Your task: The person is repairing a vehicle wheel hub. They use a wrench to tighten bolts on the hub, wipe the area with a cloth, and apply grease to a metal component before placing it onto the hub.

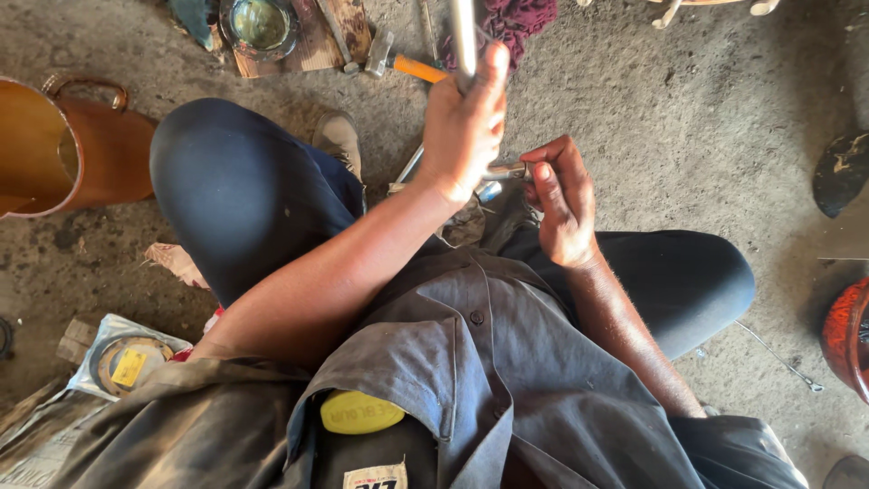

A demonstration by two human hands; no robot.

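I sit on a concrete floor with my knees apart. My left hand (466, 127) is raised and closed around a shiny metal rod (464, 32) that stands upright and runs out of the top of the view. Just to its right, my right hand (561, 199) pinches a small metal piece (505, 169) with its fingertips, and that piece reaches toward the left palm. A thin metal bar (409, 166) shows below the left hand, partly hidden by it. How these metal parts join is hidden.
A hammer with an orange handle (407, 65) lies ahead by wooden boards (312, 45) and a maroon cloth (516, 18). A copper pot (90, 145) stands at left. A plastic packet with a ring (127, 362) lies lower left, a wire (778, 358) and a red vessel (849, 335) at right.
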